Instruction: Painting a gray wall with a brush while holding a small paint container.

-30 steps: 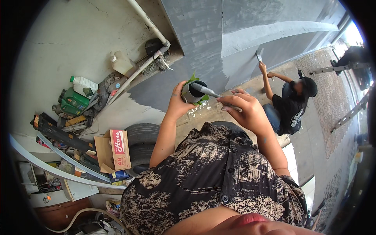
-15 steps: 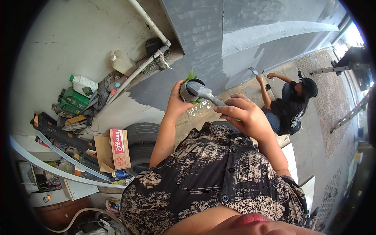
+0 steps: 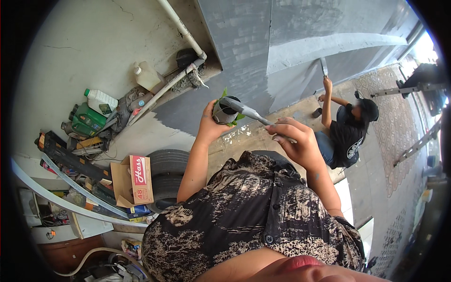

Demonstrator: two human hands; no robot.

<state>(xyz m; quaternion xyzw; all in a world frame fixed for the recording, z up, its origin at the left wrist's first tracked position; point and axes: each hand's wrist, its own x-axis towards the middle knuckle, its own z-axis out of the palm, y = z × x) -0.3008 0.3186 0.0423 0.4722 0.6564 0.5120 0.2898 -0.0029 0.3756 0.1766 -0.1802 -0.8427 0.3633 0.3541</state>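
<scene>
My left hand (image 3: 210,125) is closed around a small paint-smeared cup (image 3: 220,115) with a dark inside, held up in front of my chest. Green leaves (image 3: 238,117) stick out around the cup, partly hidden by it. In my right hand (image 3: 297,139) is a paintbrush (image 3: 251,113) coated in grey paint, its handle pinched between thumb and fingers. The brush's bristle end lies over the cup's rim. Ahead of both hands stands a wall (image 3: 242,61) with streaky grey paint, and its lower left part is still pale.
At right a crouching co-worker (image 3: 347,134) brushes the wall, a dark cup (image 3: 317,113) on the floor nearby. Ladders (image 3: 418,145) stand farther right. On my left are stacked tires (image 3: 171,171), an open cardboard box (image 3: 134,181), jugs (image 3: 89,120) and a white pipe (image 3: 181,28).
My right hand has drawn slightly right and down, and the brush with it, showing more of the cup's inside. The co-worker's brush has moved up the wall to the right.
</scene>
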